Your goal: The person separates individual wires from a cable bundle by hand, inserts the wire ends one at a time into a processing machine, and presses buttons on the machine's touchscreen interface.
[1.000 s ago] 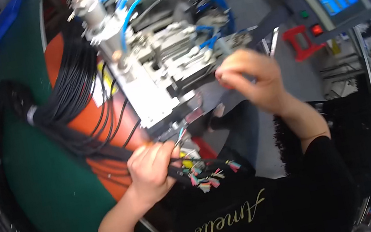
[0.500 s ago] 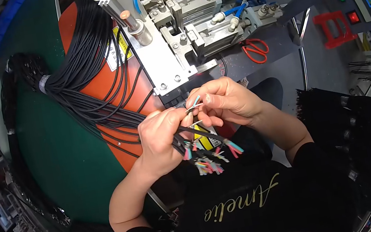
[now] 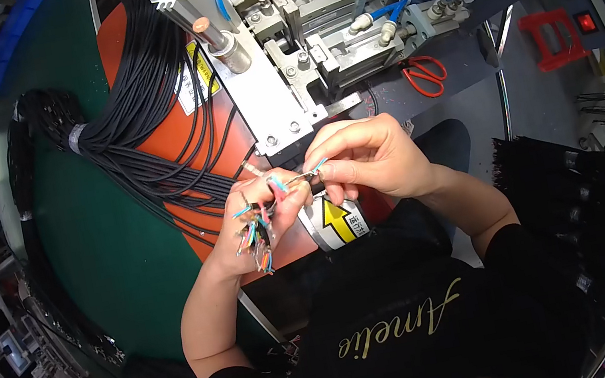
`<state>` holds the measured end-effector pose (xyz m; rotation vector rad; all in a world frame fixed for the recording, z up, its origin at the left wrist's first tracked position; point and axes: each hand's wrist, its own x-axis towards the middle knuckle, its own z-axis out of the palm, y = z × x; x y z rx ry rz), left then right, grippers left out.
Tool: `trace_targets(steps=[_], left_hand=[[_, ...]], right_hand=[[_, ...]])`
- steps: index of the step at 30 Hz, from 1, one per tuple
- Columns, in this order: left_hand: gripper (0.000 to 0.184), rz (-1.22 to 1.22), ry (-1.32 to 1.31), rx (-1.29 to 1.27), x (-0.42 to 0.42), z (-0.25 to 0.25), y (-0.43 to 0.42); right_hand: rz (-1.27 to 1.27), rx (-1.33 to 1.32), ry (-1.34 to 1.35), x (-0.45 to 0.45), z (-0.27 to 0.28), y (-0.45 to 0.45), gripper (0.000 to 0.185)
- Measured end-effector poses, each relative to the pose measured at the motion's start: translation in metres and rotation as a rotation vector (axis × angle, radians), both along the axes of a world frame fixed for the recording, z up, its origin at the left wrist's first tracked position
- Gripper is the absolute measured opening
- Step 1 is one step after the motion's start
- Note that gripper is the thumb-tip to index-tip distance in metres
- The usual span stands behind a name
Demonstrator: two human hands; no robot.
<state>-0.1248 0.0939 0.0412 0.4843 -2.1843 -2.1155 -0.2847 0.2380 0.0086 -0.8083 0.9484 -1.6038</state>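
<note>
My left hand (image 3: 234, 237) is closed around several black cables. Their stripped ends, with thin coloured wires (image 3: 255, 239), stick up over its fingers. Close beside it, my right hand (image 3: 383, 163) pinches a cable end with thumb and forefinger, where a light-blue wire (image 3: 320, 164) shows. Both sets of fingertips nearly meet in front of the metal machine (image 3: 268, 106). The long bundle of black cables (image 3: 161, 169) runs from the upper left toward my left hand. Fingers hide part of the pinched end.
Red-handled scissors (image 3: 424, 77) lie right of the machine. A yellow arrow label (image 3: 336, 221) sits below my hands. An orange surface (image 3: 175, 134) and a green mat (image 3: 118, 246) lie left. More black cables (image 3: 573, 206) hang at right, near a red frame (image 3: 553, 39).
The wire ends in my left hand have swung from below it to up and left over the fingers. The arrow label is now more exposed. My right hand keeps its pinch.
</note>
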Motion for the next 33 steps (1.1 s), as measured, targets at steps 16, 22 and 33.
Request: trace_targets(steps=[16, 22, 33], left_hand=[[0.047, -0.08, 0.234, -1.169, -0.005, -0.014, 0.025], [0.045, -0.086, 0.262, -1.169, -0.008, -0.019, 0.021], [0.037, -0.216, 0.153, -1.34, -0.017, -0.003, 0.026]], right_hand=[[-0.338, 0.06, 1.35, -0.006, -0.011, 0.01, 0.008], [-0.349, 0.034, 1.277, -0.006, -0.02, 0.008, 0.007], [-0.272, 0.077, 1.441, -0.008, -0.012, 0.008, 0.013]])
